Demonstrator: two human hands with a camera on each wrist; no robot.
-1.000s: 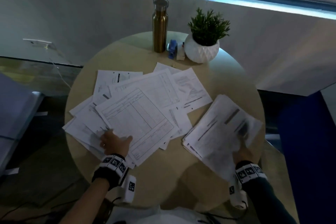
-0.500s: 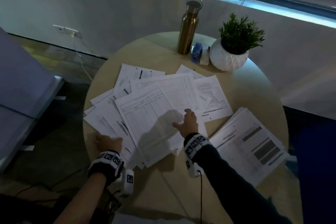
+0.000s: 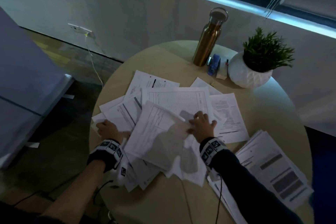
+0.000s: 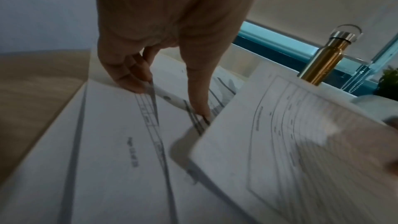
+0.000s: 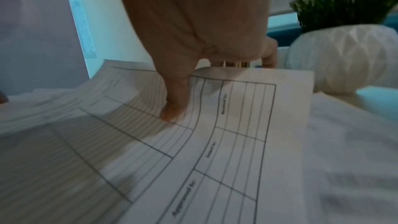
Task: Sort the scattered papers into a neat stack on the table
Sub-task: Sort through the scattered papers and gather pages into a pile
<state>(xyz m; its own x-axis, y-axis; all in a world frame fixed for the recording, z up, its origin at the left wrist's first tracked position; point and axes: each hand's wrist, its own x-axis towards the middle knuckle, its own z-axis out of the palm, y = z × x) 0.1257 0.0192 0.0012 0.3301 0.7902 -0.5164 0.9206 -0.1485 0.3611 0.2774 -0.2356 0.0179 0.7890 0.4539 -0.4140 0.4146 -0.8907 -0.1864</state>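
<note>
Loose white papers (image 3: 163,100) lie overlapped across the middle of the round wooden table (image 3: 163,202). A gathered stack (image 3: 274,169) sits at the right edge. My left hand (image 3: 107,129) is at the left rim of the scatter. In the left wrist view its fingers (image 4: 131,79) curl onto a sheet's far edge and the thumb presses another sheet. My right hand (image 3: 200,123) lies spread on a ruled form sheet (image 3: 158,132), which is buckled and raised over the others. In the right wrist view the thumb (image 5: 174,108) presses that form (image 5: 226,125).
At the table's far side stand a gold bottle (image 3: 209,41), a small blue object (image 3: 214,63) and a potted plant in a white pot (image 3: 251,72). A wall runs behind the table. Grey furniture (image 3: 27,87) is on the floor to the left.
My right hand left the stack, crossed to the middle and now drags the form sheet nearer and leftward, lifting it. My left hand slid left to the papers' edge. The view turned left.
</note>
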